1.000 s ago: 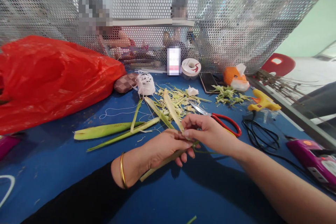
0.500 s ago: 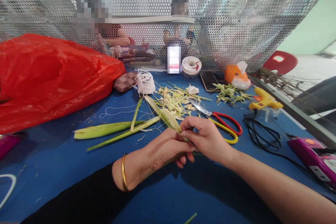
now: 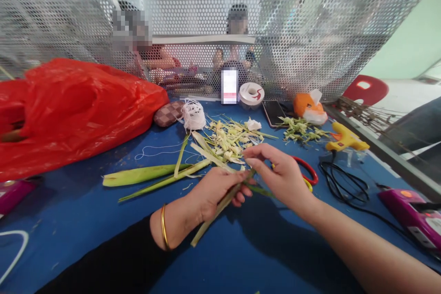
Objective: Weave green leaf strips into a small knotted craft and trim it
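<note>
My left hand (image 3: 225, 186), with a gold bangle at the wrist, is closed around a leaf strip (image 3: 217, 216) whose dull green end hangs toward me. Pale strip ends stick out past the thumb, and a narrow green piece shows under my right hand (image 3: 280, 174). That hand hovers just beside the held leaf, thumb and forefinger curved and slightly apart. Scissors (image 3: 306, 170) with red and yellow handles lie partly hidden behind it. To the left rest a broad green leaf (image 3: 138, 175) and a thin green stalk (image 3: 161, 181).
Leaf scraps (image 3: 227, 135) lie beyond my hands, near white string (image 3: 193, 115). A red plastic bag (image 3: 86, 115) fills the left. At right are a yellow glue gun (image 3: 347, 138), a purple power strip (image 3: 409, 216) and black cable. Behind perforated metal sit people.
My right fingers have come off the leaf and parted. The held strip has turned, so its end now points down toward me below my left hand. The view has tilted slightly upward.
</note>
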Available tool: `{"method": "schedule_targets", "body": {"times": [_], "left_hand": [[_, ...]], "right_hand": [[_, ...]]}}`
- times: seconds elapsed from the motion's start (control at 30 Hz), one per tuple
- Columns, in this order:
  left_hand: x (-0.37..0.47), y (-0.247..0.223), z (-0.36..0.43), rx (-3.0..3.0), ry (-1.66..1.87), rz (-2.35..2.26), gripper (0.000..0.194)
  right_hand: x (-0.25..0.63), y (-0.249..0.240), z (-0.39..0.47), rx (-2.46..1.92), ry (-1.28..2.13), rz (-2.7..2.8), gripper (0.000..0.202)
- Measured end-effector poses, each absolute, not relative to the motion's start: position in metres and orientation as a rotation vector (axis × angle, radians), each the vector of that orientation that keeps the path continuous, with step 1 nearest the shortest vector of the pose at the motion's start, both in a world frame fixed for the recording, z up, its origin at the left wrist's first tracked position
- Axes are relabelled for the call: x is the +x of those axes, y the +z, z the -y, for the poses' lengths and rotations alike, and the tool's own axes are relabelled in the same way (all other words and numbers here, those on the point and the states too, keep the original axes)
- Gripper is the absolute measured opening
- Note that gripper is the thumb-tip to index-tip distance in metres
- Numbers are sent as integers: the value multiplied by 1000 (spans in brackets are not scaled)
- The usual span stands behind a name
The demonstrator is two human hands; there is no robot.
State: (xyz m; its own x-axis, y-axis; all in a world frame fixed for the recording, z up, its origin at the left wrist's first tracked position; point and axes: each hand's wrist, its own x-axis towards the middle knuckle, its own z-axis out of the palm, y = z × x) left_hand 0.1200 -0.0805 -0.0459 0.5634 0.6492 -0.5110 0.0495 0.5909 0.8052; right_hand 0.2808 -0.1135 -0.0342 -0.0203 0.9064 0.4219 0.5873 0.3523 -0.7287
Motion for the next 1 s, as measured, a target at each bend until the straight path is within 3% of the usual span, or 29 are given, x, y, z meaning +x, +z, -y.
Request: {"method": "schedule_targets", "body": {"times": [0.13, 0.37, 0.63, 0.83, 1.0], "left_hand": [[115, -37, 70, 737, 588, -947, 27], [113, -39, 64, 716, 709, -880, 13], [120, -42, 69, 781, 857, -978, 11], [115, -40, 78, 1022, 458, -863, 19], [121, -56, 99, 1229, -16, -748, 14]], "right_hand": [[288, -30, 109, -1431, 141, 1838, 16], [290, -35, 102, -1365, 858, 1928, 20], [291, -31, 107, -1454, 732, 2054, 28], [292, -26, 111, -1405, 211, 1998, 17], [277, -26, 118, -1227, 711, 2009, 7]]}}
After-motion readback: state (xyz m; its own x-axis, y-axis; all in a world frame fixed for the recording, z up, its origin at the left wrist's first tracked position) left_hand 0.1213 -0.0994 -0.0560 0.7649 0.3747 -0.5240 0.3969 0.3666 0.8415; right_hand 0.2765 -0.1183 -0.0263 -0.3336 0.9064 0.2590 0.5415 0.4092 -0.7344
